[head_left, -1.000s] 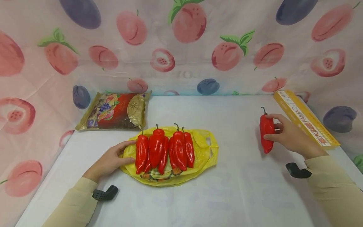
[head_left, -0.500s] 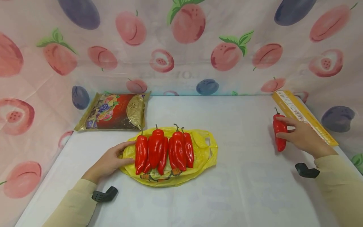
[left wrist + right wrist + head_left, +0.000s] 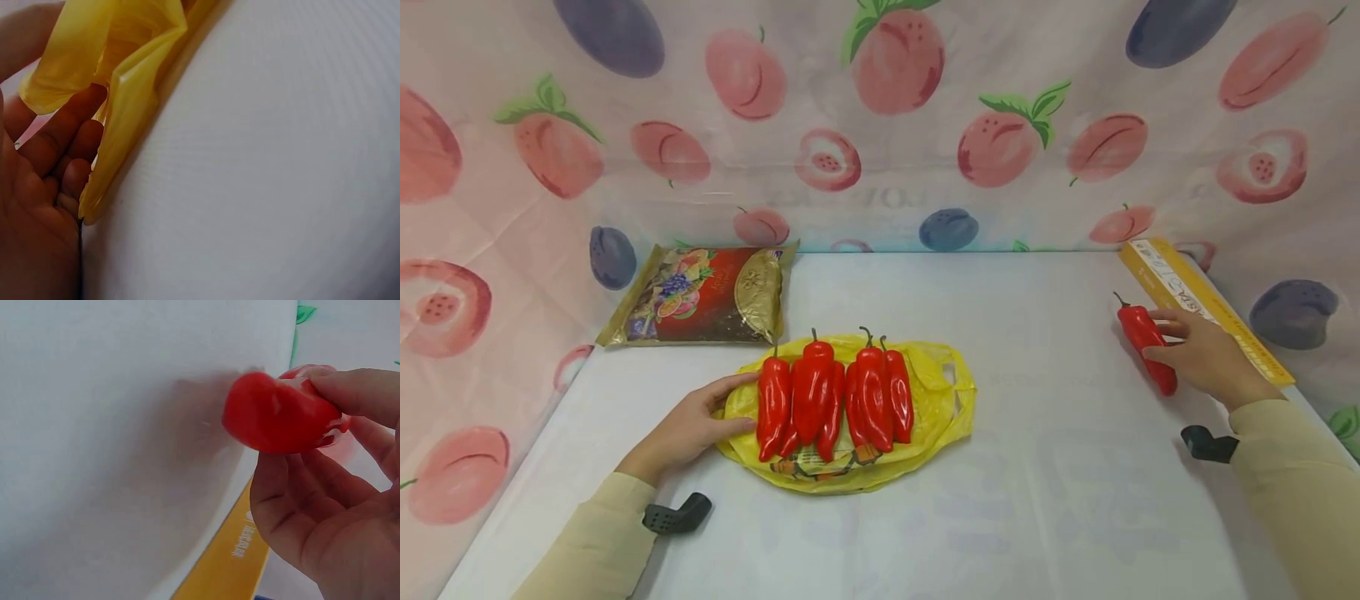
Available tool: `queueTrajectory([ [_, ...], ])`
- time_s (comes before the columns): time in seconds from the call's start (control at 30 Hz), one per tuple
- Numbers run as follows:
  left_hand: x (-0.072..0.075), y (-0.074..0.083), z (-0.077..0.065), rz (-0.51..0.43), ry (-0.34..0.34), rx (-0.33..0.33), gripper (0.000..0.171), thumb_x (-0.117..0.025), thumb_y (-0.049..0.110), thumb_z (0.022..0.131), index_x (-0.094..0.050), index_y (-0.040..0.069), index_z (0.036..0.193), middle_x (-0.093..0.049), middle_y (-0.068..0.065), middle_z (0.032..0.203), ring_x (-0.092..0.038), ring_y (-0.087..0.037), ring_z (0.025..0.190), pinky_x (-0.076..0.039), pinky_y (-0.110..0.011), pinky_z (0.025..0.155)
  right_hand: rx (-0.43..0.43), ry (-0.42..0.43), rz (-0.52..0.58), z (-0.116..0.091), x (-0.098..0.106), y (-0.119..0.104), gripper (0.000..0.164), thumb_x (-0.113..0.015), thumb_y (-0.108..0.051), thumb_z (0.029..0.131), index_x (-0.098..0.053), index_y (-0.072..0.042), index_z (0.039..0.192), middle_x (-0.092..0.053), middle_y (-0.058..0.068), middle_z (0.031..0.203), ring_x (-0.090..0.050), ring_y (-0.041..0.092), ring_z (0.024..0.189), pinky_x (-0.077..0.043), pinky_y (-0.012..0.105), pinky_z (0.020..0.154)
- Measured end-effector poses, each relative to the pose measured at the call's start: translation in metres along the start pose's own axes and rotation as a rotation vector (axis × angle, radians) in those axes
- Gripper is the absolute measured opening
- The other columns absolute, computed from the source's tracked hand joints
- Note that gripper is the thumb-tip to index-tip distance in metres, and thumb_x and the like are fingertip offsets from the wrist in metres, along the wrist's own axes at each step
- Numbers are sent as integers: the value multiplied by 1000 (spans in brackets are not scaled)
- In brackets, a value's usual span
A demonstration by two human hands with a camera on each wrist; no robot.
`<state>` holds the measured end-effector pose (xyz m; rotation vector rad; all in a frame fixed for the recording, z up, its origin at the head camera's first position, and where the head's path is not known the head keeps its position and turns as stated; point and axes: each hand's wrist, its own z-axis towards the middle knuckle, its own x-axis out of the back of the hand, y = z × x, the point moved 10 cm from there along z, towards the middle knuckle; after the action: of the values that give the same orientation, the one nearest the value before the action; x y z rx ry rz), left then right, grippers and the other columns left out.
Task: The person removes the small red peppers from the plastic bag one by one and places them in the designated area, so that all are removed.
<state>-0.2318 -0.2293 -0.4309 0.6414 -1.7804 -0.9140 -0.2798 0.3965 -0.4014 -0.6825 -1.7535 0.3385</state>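
Observation:
At the right of the head view, my right hand (image 3: 1202, 354) pinches a red pepper (image 3: 1142, 337) between thumb and fingers. The pepper leans with its stem up and to the left; the right wrist view shows its blunt end (image 3: 275, 415) above the white surface. My left hand (image 3: 696, 421) curls round the left edge of a yellow plastic bag (image 3: 940, 417), with bag film between the thumb and the fingers (image 3: 62, 134) in the left wrist view. Several other red peppers (image 3: 872, 396) lie side by side on the bag, stems pointing away from me.
A red and gold packet (image 3: 703, 292) with fruit pictures lies at the back left. Along the right edge of the white table (image 3: 1000, 533) lies a long yellow box (image 3: 1165, 271) lettered PASTA. A fruit-printed cloth (image 3: 925, 167) hangs behind and at the sides.
My right hand has carried the red pepper to the right, towards the yellow box. The pepper has tilted, its stem swinging left. My left hand and the bag have stayed in place.

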Motion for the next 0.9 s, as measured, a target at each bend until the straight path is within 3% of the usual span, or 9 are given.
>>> queueTrajectory([
  [0.27, 0, -2, 2, 9, 4, 15, 65, -68, 42, 74, -42, 27, 132, -32, -9, 139, -26, -34, 125, -28, -57, 95, 9, 25, -28, 4, 1, 5, 88, -59, -52, 78, -15, -13, 143, -26, 30, 132, -25, 47, 113, -48, 47, 65],
  [0.6, -1, 3, -1, -22, 1, -4, 63, -68, 35, 77, -41, 25, 133, -32, -11, 139, -27, -34, 125, -30, -56, 94, -45, 78, -73, 12, 6, 13, 79, -58, -46, 82, -20, -14, 143, -28, 32, 128, -25, 47, 109, -49, 40, 59],
  [0.9, -1, 3, 0, -22, -3, -9, 62, -68, 37, 77, -43, 25, 132, -32, -10, 139, -27, -33, 125, -27, -57, 95, -49, 62, -78, 9, 7, 14, 83, -53, -53, 82, -15, -10, 143, -28, 33, 128, -25, 49, 109, -41, 58, 77],
])
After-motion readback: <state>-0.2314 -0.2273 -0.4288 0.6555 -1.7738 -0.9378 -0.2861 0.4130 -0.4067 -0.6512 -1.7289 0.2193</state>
